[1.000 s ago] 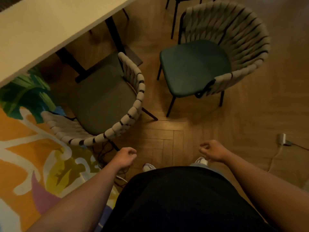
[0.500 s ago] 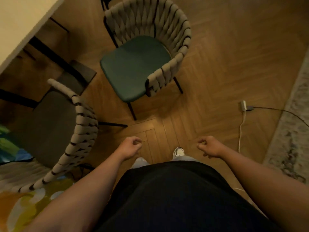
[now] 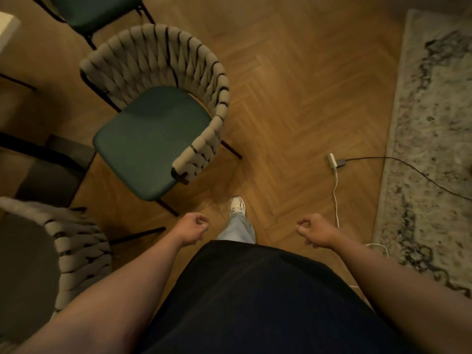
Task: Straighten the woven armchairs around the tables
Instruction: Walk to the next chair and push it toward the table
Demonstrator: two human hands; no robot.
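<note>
Left hand (image 3: 192, 228) and right hand (image 3: 315, 229) both hang out front, fingers loosely curled, holding nothing, touching nothing, well apart from each other. Person stands on herringbone parquet floor (image 3: 293, 98), one white sneaker (image 3: 237, 205) forward.

Task things: green-seat woven armchair (image 3: 153, 134) sits just ahead-left of the left hand, turned at an angle, its open front facing the lower left and its near arm end closest to the hand. Grey-seat woven armchair (image 3: 74, 254) is at lower left, beside the left forearm, partly cut off by the frame. A third green seat (image 3: 94, 11) shows at the top edge. Pale tabletop (image 3: 7, 29) is only a sliver at the far left, with dark table legs below it.

Judgement: between chairs, approaching the green one, no grasp yet.

Risks:
- White cable (image 3: 335, 198) with plug adapter (image 3: 332, 159) lies on the floor just right of the feet. A sidestep could snag it.
- Thin black chair legs splay out near the sneaker, so a toe could catch one.
- Pulling by one arm end only would likely spin the chair, not square it.
- Swinging it left could knock the grey chair or the table legs.
- Dragging may scrape the parquet.
- Patterned rug (image 3: 429, 149) edge on the right is another trip point if backing up.
</note>
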